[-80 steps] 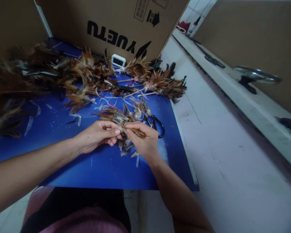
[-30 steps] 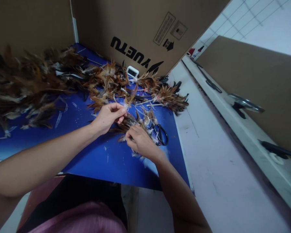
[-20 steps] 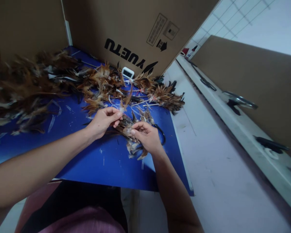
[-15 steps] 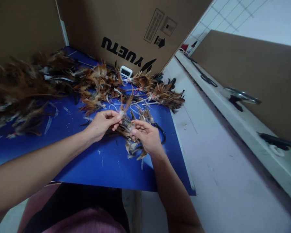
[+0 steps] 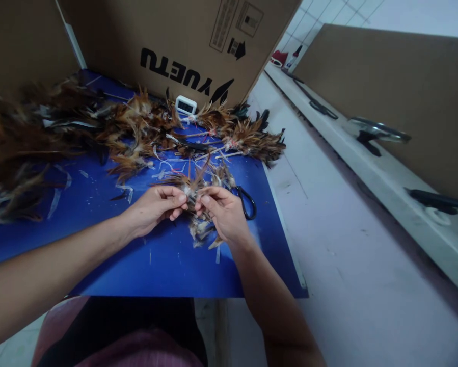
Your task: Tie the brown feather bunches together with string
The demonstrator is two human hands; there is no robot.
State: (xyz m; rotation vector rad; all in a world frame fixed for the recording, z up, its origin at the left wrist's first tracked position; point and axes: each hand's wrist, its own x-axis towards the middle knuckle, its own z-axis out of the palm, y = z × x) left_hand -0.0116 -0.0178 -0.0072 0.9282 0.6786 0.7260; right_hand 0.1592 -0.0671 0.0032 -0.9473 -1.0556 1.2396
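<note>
My left hand (image 5: 162,206) pinches the pale base of some brown feathers (image 5: 196,178) over the blue mat (image 5: 129,265). Close beside it on the right, my right hand (image 5: 221,206) has thumb and forefinger pressed together; what is between them is too small to tell. Under and between both hands lies a loose pile of grey-brown feathers (image 5: 201,229). Just right of my right hand, the black handle of a tool (image 5: 247,203) rests on the mat, its other end hidden by feathers.
Feather bunches (image 5: 140,132) spread across the mat's back and left. More bunches (image 5: 251,137) lie back right. A small white digital display (image 5: 186,105) stands before a cardboard box (image 5: 137,30). At right, a ledge (image 5: 351,158) holds black-handled tools (image 5: 437,200).
My right hand has come closer to my left, and their fingertips are now almost touching. The whole view has shifted slightly, moving the box and feathers left and up in the picture.
</note>
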